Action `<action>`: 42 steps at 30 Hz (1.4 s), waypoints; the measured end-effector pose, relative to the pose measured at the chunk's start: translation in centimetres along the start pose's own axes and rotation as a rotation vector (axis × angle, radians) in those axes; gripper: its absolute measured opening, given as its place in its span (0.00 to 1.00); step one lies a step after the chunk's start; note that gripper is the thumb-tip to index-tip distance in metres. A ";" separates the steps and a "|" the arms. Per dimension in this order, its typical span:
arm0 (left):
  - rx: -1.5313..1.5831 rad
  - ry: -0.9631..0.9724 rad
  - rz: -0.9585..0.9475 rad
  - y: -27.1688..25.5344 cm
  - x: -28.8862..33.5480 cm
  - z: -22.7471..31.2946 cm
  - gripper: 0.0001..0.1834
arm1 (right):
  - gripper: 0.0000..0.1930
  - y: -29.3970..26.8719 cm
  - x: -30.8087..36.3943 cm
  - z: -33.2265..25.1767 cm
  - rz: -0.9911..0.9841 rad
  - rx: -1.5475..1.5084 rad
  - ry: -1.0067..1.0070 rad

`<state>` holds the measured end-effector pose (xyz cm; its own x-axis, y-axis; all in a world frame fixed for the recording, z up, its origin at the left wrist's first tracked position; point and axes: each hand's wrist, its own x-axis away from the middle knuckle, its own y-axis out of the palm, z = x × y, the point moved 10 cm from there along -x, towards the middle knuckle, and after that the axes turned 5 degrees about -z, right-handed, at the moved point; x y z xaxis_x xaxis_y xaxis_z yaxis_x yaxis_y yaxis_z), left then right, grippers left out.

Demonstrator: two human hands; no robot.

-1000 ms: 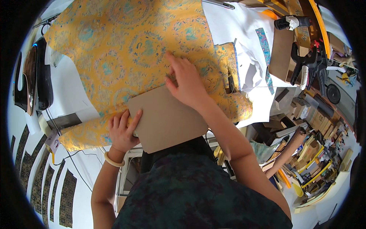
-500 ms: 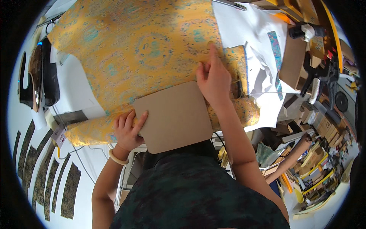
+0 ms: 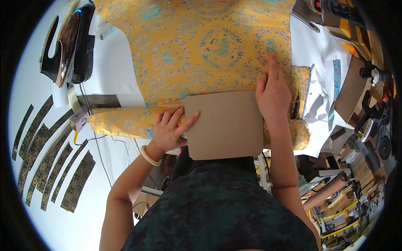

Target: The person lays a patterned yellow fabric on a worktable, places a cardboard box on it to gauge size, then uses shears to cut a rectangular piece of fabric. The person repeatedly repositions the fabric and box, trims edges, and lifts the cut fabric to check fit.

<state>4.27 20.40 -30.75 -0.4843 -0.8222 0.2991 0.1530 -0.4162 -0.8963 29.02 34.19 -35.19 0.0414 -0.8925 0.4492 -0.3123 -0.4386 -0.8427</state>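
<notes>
A yellow patterned fabric (image 3: 188, 54) with turquoise and pink motifs lies spread in front of me. Its near end is rolled up along the table edge. Over the roll rests a plain brown cardboard piece (image 3: 224, 125) with rounded corners, reaching back toward my body. My left hand (image 3: 171, 127) is on the roll at the cardboard's left edge, fingers spread and thumb lying over the board. At the cardboard's far right corner, my right hand (image 3: 274, 92) lies on the fabric, open, with extended fingers pointing away and thumb apart. The hand's underside is hidden.
An iron (image 3: 67, 46) stands at the far left. Dark patterned fabric strips (image 3: 46, 163) lie on the white surface at left. White paper (image 3: 314, 50) extends beneath the fabric. A cardboard tube (image 3: 324, 192) and cluttered boxes are at right; cords hang near the left edge.
The view has shifted, so the scene sits further right and appears less tilted. My right fingers, earlier with one pointing and others curled, now look straighter. My left hand stays by the cardboard.
</notes>
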 end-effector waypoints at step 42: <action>0.037 0.017 0.072 -0.3 0.3 0.1 0.46 | 0.47 6.9 2.7 -11.8 -0.682 0.142 -0.261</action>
<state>4.19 20.26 -30.34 -0.4856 -0.8438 0.2283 0.2193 -0.3705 -0.9026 15.82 29.98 -36.24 0.4122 -0.4057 0.8158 -0.0114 -0.8976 -0.4406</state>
